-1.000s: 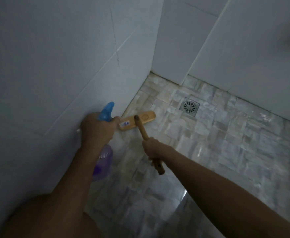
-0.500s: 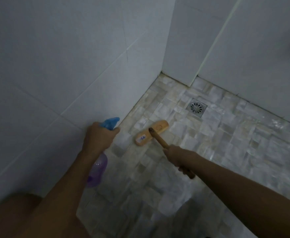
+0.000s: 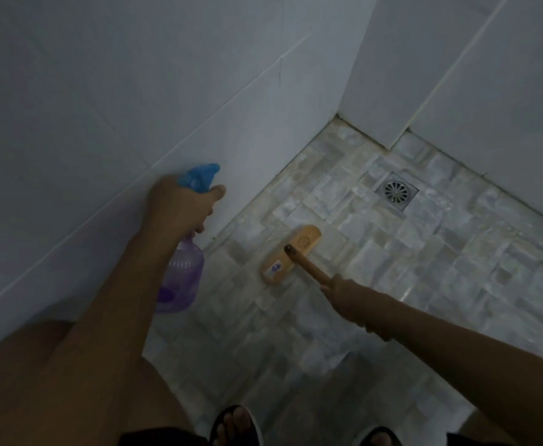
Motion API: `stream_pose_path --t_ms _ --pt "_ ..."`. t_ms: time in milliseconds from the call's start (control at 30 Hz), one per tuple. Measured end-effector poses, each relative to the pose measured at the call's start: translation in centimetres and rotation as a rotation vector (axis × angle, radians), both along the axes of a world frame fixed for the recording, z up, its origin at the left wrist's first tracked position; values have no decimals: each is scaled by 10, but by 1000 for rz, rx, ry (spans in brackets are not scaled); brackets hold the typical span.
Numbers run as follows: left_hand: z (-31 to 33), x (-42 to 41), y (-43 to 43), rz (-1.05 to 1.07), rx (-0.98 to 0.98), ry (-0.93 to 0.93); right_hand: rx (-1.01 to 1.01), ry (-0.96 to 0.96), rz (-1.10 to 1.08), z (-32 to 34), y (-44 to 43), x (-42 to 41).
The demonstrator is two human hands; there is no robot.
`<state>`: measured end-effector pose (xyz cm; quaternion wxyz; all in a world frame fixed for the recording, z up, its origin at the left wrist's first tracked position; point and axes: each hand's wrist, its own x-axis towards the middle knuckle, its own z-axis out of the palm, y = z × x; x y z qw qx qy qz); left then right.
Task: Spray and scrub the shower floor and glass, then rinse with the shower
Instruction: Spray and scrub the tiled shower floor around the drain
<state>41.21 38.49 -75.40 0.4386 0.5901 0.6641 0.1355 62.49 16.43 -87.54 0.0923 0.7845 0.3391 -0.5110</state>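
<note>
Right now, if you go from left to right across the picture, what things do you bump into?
Left hand → spray bottle → brush head → right hand → drain.

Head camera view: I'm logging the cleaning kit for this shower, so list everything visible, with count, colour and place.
Wooden scrub brush with long handle: one, tan, head on the floor near the left wall.
Translucent purple spray bottle with blue trigger: one, held beside the left wall.
Round-grated metal floor drain: one, grey, near the far corner.
Mosaic stone floor: pale grey-beige, wet sheen at right.
Tiled walls: white, left and far side.
Black sandals: two, bottom edge, on the feet.
Hands: left hand holds the bottle; right hand grips the brush handle.
</note>
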Motion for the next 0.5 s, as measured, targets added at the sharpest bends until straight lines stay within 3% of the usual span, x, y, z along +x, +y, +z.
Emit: stream_pose_path --t_ms 267,500 --pt "1 -4 -17 0 -20 73 222 55 87 -7 103 -68" --pt "2 1 -18 -8 -69 39 140 -10 83 -17 7 -14"
